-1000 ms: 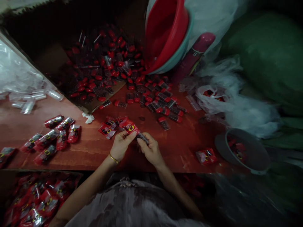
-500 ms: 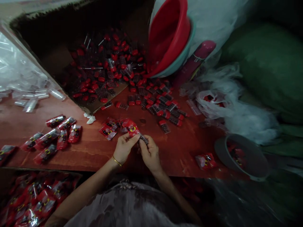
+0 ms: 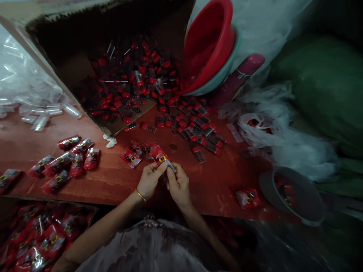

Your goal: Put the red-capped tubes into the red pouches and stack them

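Note:
My left hand (image 3: 149,180), with a gold bangle at the wrist, is closed on a red printed plastic packet (image 3: 157,153). Thumb and fingers of my right hand (image 3: 179,186) pinch a small clear container (image 3: 171,165) against the packet's near end. How far the container sits inside the packet is hidden by the fingers. Beyond my left hand lie a few flat red packets (image 3: 132,155). Small clear containers with red caps and dark contents (image 3: 202,132) are heaped on the table past my hands.
An open cardboard box (image 3: 59,81) on its side spills capped containers onto the red table (image 3: 113,185). Filled packets (image 3: 76,164) lie left, above a box of packets (image 3: 42,241). Clear tubes (image 3: 41,121), a red basin (image 3: 208,45), a flask (image 3: 244,77) and a grey basin (image 3: 265,189) stand around.
The view has shifted slightly, so most table items appear a little further right. Both hands keep their hold at the packet's near end, with the packet tilted slightly differently.

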A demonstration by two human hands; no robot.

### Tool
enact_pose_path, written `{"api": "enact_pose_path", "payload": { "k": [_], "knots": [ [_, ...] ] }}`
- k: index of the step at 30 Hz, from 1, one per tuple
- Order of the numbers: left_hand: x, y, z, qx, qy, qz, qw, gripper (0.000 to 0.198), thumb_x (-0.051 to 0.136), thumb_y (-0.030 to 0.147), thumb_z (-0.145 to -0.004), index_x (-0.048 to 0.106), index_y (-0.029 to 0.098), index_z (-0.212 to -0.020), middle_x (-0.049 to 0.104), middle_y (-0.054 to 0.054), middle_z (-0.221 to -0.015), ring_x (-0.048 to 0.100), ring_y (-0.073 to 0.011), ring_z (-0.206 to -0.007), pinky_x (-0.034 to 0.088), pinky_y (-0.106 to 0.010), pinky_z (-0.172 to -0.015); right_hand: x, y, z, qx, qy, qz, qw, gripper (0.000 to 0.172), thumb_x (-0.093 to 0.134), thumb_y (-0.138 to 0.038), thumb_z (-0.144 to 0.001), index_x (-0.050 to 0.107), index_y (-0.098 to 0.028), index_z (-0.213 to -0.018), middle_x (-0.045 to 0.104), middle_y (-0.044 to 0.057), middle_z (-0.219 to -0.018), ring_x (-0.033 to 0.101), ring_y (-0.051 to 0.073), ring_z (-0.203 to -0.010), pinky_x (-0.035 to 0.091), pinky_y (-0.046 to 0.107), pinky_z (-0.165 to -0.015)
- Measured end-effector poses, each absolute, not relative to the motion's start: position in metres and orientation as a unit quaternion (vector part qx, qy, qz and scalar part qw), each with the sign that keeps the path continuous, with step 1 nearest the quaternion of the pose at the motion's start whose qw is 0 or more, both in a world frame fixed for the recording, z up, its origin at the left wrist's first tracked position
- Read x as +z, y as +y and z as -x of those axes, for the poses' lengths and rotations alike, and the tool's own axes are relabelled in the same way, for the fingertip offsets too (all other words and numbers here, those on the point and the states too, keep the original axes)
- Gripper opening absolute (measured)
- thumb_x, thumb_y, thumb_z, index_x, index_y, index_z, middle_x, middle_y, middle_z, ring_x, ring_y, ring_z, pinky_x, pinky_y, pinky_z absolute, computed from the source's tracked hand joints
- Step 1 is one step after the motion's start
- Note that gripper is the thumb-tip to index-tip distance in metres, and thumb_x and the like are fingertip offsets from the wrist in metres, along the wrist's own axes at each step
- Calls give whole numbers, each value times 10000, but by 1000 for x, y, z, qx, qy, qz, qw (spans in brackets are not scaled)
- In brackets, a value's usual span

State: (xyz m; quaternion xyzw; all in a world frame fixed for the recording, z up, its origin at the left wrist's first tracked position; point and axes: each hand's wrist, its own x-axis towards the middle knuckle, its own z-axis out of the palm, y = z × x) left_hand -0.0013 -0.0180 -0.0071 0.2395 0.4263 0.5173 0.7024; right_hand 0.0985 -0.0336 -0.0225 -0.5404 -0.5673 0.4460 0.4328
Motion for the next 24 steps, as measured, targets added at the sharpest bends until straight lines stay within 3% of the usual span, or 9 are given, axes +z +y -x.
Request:
{"api": "enact_pose_path", "payload": {
  "k": [7, 11, 14, 17, 19, 22, 24],
  "knots": [
    [2, -8, 13, 533, 428, -208, 700, 334, 736, 386, -622, 657, 122, -810, 671, -38, -707, 494, -61, -464, 382, -167, -386, -14, -31, -101, 570, -515, 452, 454, 230, 509, -402, -831, 533, -196, -929, 604, -23, -696, 498, 59, -428, 419, 199, -458],
    [-2, -14, 9, 508, 403, -232, 725, 366, 735, 406, -615, 665, 112, -821, 646, -16, -645, 434, -53, -403, 386, -187, -339, -18, -27, -102, 570, -481, 485, 456, 238, 584, -416, -764, 500, -197, -722, 597, -38, -573, 500, 75, -391, 399, 195, -405],
    [-6, -19, 9, 502, 383, -226, 742, 359, 741, 412, -608, 673, 113, -795, 662, -30, -674, 524, -80, -484, 439, -198, -418, -24, -24, -96, 541, -484, 507, 464, 318, 636, -415, -716, 443, -200, -582, 509, -66, -440, 452, 73, -363, 374, 191, -394],
    [-9, -22, 19, 499, 382, -198, 753, 334, 759, 373, -603, 674, 123, -807, 699, -66, -789, 640, -145, -690, 502, -233, -605, -27, -21, -93, 467, -544, 523, 460, 356, 656, -429, -697, 443, -197, -530, 472, -61, -426, 428, 75, -387, 365, 196, -411],
    [-9, -25, 38, 508, 397, -170, 745, 314, 756, 348, -619, 664, 135, -830, 710, -78, -834, 663, -183, -775, 515, -286, -712, -27, -16, -103, 387, -589, 549, 449, 303, 616, -445, -734, 515, -194, -598, 539, -27, -511, 485, 102, -460, 409, 218, -461],
    [-7, -27, 89, 602, 433, -111, 662, 240, 697, 355, -691, 634, 160, -816, 713, -65, -870, 657, -201, -888, 490, -342, -848, -28, 2, -143, 173, -647, 624, 401, 265, 528, -435, -810, 608, -187, -859, 656, 69, -806, 589, 193, -753, 481, 331, -718],
    [-5, -28, 130, 705, 453, -48, 544, 218, 618, 402, -753, 618, 188, -797, 712, -25, -867, 637, -156, -946, 456, -296, -912, -35, 17, -176, 34, -672, 664, 326, 373, 521, -438, -806, 581, -159, -1047, 628, 139, -1037, 542, 280, -984, 419, 445, -877]
  ]
}}
